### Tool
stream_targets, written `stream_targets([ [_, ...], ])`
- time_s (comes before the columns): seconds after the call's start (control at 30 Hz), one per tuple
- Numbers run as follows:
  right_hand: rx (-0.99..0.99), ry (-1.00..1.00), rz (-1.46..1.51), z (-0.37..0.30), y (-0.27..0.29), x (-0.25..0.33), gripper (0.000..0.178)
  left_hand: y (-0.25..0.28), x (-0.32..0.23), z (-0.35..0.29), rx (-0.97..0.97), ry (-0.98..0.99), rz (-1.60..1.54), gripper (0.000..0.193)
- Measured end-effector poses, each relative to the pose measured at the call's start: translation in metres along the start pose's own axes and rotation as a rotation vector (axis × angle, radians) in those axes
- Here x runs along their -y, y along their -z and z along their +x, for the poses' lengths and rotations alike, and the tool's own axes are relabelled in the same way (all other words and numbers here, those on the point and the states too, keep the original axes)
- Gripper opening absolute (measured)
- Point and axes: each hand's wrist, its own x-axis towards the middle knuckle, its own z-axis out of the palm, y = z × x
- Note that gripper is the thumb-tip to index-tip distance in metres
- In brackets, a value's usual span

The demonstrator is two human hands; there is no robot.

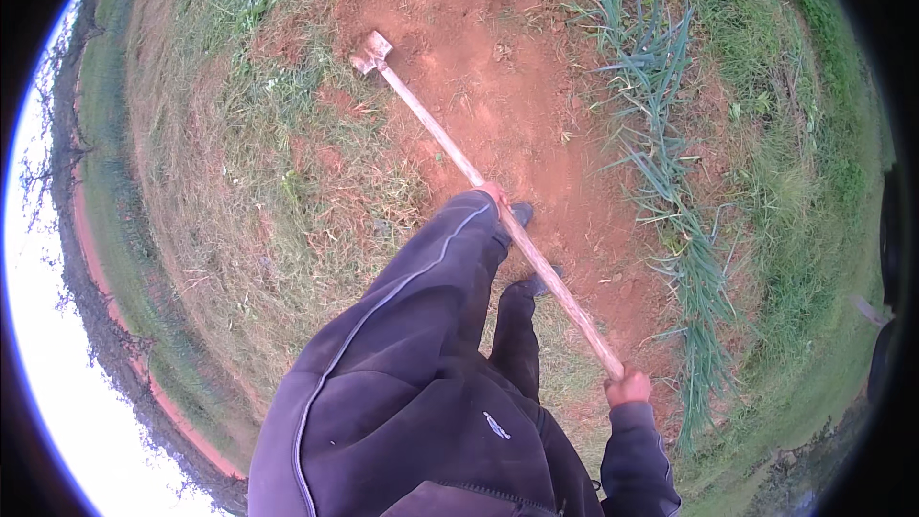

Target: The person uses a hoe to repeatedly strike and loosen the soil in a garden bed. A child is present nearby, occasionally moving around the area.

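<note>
A hoe (431,124) with a long pale wooden handle slants from the upper left to the lower right across my body. My left hand (493,193) is wrapped round the middle of the handle. Near the handle's lower right end, my right hand (628,388) grips it with closed fingers. The soil-smeared metal blade (371,50) is at the far left end, over the border between the bare reddish soil (498,86) and the weeds. Whether the blade touches the ground I cannot tell.
A row of long-leaved green plants, like onions (661,134), runs along the right side of the soil strip. Grass and dry cut weeds (297,191) cover the left. My dark shoes (536,282) stand on the soil below the handle.
</note>
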Motion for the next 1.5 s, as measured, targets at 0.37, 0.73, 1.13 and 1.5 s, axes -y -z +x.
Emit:
stream_targets([
  [0.37, -0.316, 0.325, -0.016, -0.02, 0.03, 0.081, 0.025, 0.012, -0.136, -0.101, -0.105, 0.057, -0.249, 0.021],
  [0.73, -0.09, 0.132, -0.068, -0.152, 0.037, -0.027, 0.023, 0.045, 0.079, -0.139, -0.22, 0.148, 0.01, 0.02],
  [1.13, -0.172, -0.036, 0.265, -0.241, 0.039, -0.137, 0.043, 0.006, 0.141, -0.167, 0.135, 0.206, 0.086, 0.019],
  [1.5, -0.264, 0.061, 0.0, -0.2, -0.029, -0.134, 0.033, 0.024, 0.122, -0.106, 0.534, 0.015, -0.173, 0.024],
])
